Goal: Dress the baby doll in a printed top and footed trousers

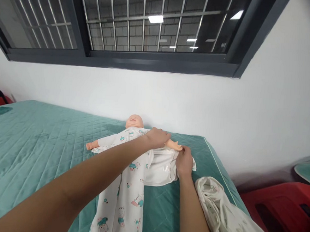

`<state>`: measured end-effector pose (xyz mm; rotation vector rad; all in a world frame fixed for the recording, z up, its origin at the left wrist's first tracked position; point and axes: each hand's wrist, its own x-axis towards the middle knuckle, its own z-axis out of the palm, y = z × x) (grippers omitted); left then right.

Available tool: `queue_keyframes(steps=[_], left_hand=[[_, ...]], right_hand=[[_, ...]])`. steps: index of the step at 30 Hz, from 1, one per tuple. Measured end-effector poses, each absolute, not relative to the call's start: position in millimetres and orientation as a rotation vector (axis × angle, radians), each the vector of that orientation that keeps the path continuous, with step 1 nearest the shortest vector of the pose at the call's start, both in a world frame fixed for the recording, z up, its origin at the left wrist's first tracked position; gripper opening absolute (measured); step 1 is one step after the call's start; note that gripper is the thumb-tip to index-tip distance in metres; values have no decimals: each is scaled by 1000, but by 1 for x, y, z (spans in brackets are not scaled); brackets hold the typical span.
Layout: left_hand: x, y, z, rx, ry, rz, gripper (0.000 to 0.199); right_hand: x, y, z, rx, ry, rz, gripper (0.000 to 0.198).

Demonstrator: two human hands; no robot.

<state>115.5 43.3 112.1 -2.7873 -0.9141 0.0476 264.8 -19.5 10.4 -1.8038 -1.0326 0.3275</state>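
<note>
A baby doll (134, 121) lies on its back with its head toward the wall. White baby clothes (131, 199) printed with small animals cover its body, the long legs stretching toward me. My left hand (157, 137) reaches across the doll and is closed around its arm on the right side, near the sleeve. The bare forearm and hand of that doll arm (173, 144) stick out past my fingers. My right hand (185, 162) pinches at the doll's hand, its fingertips partly hidden. Below that arm a white open flap of the garment (160, 167) is spread out.
A quilted green mat (49, 151) covers the surface under the doll. Bunched pale printed cloth (225, 212) lies right of my right forearm. A red plastic chair (283, 209) stands at the right. Behind are a white wall (172, 99) and a barred window (155, 34).
</note>
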Motion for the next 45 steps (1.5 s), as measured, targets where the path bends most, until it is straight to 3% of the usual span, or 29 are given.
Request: queue_keyframes(steps=[6, 11, 16, 20, 25, 28, 32, 36, 40, 45], left_hand=[[129, 33, 103, -2863, -937, 11, 30], [147, 29, 89, -2892, -1052, -16, 27], [126, 23, 99, -2917, -1102, -133, 37], [51, 5, 100, -2747, -1377, -754, 28], [-50, -32, 62, -2302, -2231, -1498, 36], [-72, -51, 46, -2407, -2568, -1670, 44], [-62, -58, 48, -2586, -2493, -1924, 50], [-49, -46, 51, -2603, -2463, -1959, 52], [-43, -22, 45, -2470, -2494, -1745, 54], [-27, 19, 57, -2486, -2144, -1654, 55]], right_hand=[[276, -8, -5, -1498, -982, 419, 35], [281, -7, -8, -1368, -836, 305, 44], [276, -11, 1, -1296, -750, 188, 51], [259, -17, 13, -1339, -795, 110, 37], [228, -22, 23, -1433, -1054, 274, 25], [213, -23, 23, -1554, -1381, 419, 22], [199, -24, 22, -1658, -1605, 480, 33], [198, -24, 22, -1588, -1554, 531, 35], [200, -22, 21, -1562, -1472, 565, 37], [201, -20, 17, -1580, -1473, 614, 38]])
